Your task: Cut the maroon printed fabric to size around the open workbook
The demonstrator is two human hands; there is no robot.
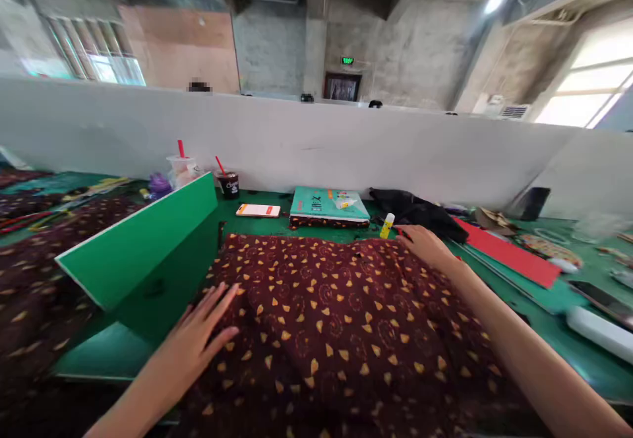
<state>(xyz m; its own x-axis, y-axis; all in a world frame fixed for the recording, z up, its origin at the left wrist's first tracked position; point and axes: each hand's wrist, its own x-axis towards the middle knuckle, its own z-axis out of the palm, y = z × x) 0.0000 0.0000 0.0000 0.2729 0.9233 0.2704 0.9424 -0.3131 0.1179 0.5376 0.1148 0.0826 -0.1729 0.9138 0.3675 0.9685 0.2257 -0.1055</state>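
A dark maroon cloth (316, 319) with small yellow, leaf-like shapes and faint swirls lies spread in front of me. Flat on its left part rests my left hand (205, 326), fingers stretched and holding nothing. My right hand (422, 245) is at the cloth's far right corner, its fingers bent in and partly hidden. Close to those fingertips is a small red and black object (403, 232), too small to name; what the fingers grip is unclear. Just left of them stands a yellow glue stick (387, 225) with a white cap.
A green board (143, 240) stands slanted at left. Along the white partition (297, 141) are a dark drink cup (228, 185), a phone (258, 210), a teal book (316, 204) and black fabric (415, 210). A red sheet (514, 253) and a white roll (601, 334) lie right.
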